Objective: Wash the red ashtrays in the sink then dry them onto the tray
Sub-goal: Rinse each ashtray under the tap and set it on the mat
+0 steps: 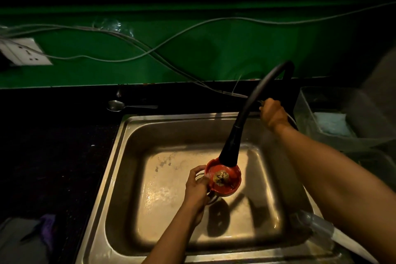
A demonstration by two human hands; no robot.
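Steel sink (120,169), green wall behind.
Dirty red ashtray (222,180) was gripped by left hand (198,186) under the faucet head (230,150); right hand (272,113) was curled at the tap base, what's clamped can't be told.

A dark, speckled stone bench (53,156) holds a rectangular stainless-steel sink (120,178) set into it. A metal spoon (126,105) lies on the bench just behind the sink's back rim. At the near left, a purple cloth (48,229) rests on the bench. A clear plastic tray (308,113) sits right of the sink.

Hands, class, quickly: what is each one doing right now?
Left hand: grips the red ashtray under the faucet head.
Right hand: curled at the faucet's base; what it holds is hidden.
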